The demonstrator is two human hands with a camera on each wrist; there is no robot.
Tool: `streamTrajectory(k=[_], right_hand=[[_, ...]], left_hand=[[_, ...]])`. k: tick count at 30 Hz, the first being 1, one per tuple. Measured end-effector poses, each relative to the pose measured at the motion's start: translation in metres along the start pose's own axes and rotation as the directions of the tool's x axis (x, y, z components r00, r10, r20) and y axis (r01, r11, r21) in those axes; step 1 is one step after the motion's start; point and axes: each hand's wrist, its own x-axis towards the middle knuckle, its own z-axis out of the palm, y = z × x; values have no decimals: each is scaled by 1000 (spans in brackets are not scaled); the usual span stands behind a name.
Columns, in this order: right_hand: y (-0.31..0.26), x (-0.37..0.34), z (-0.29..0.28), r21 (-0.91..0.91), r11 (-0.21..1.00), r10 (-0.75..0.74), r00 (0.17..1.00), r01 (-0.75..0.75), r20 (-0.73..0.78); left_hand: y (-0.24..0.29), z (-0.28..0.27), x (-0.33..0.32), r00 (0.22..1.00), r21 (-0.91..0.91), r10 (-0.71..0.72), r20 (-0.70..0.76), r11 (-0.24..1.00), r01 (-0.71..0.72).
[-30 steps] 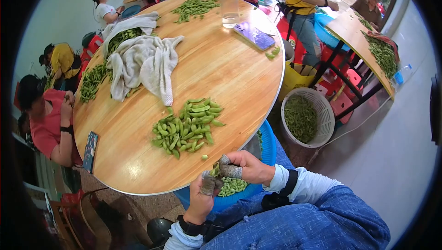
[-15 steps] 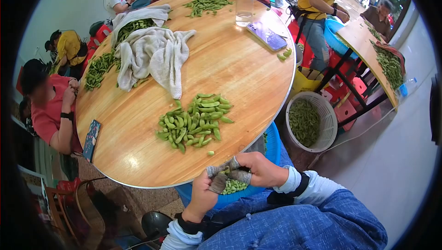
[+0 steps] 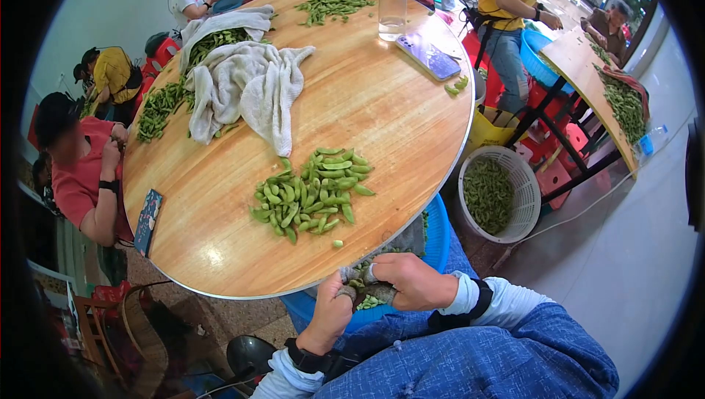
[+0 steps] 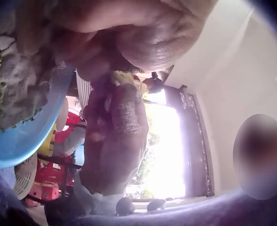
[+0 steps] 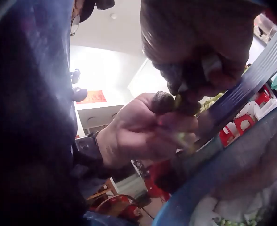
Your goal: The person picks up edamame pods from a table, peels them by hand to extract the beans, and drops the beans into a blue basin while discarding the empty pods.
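Note:
Over the blue basin [image 3: 438, 234], at the round table's near edge, both hands meet on a green bean pod [image 5: 178, 100]. My left hand [image 3: 330, 316] pinches it from the left, and my right hand [image 3: 417, 281] grips it from the right with the knuckles turned up. Grey knitted covers wrap some of the fingertips, and the fingers hide most of the pod. Shelled green beans [image 3: 373, 302] show in the basin below the hands. A heap of bean pods [image 3: 308, 193] lies on the table [image 3: 374, 105] just beyond, with one loose bean [image 3: 337, 243] near the edge.
A crumpled towel [image 3: 250, 91] partly covers more pods at the table's left. A bottle [image 3: 392, 6] and a purple phone [image 3: 428, 57] stand and lie at the far right; a dark patterned phone [image 3: 148, 223] lies at left. A white basket [image 3: 525, 204] of pods sits on the floor. Other people sit around.
The head view has shifted slightly, so the table appears farther right. My hands have drawn closer together around the pod, and the right hand has rolled to show its back.

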Motion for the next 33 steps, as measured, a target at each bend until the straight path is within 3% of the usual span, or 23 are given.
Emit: streamTrajectory(k=[2,3,5,6,8,9,12,15,18,21,24,25,28,31,33], right_hand=[[1,-5,-7,57,997,54,996,-50,-70],[2,-9,-13,89,993,84,991,-75,-104],[8,-15,-41,31,997,73,962,-68,-262],[10,-21,-58,131,976,206,935,-174,-290],[28,-34,-86,-99,926,288,849,-365,-444],[44,-43,-96,-173,912,251,841,-371,-478],[51,-61,-110,-233,829,326,779,-508,-535],[48,-69,-108,-101,836,405,730,-540,-550],[49,-65,-97,-49,887,359,755,-458,-549],[43,-48,-82,-41,935,281,804,-353,-524],[29,-34,-73,-73,930,300,856,-362,-420],[25,-30,-71,-90,920,324,871,-380,-368],[29,-23,-52,20,969,239,912,-246,-333],[14,-14,-44,51,988,153,943,-144,-296],[14,-9,-34,110,982,177,951,-153,-252]], left_hand=[[0,1,3,998,157,63,25,985,-67],[5,1,2,988,352,152,-6,926,-140],[24,3,2,939,692,343,-8,680,-242],[31,3,7,904,777,428,-7,571,-264],[45,2,18,813,908,582,30,325,-266],[49,1,24,829,959,559,21,224,-176],[55,7,22,938,991,345,20,116,-64],[44,11,4,888,957,411,206,106,-271],[49,8,-3,888,947,391,244,103,-306],[55,3,11,772,944,599,215,76,-322],[58,-6,36,737,964,639,219,-25,-265],[55,-10,44,752,969,620,224,-63,-237],[51,-22,59,733,962,625,269,-130,-242],[57,-20,55,779,959,561,280,-208,-194],[58,-21,49,763,966,593,257,-138,-219]])
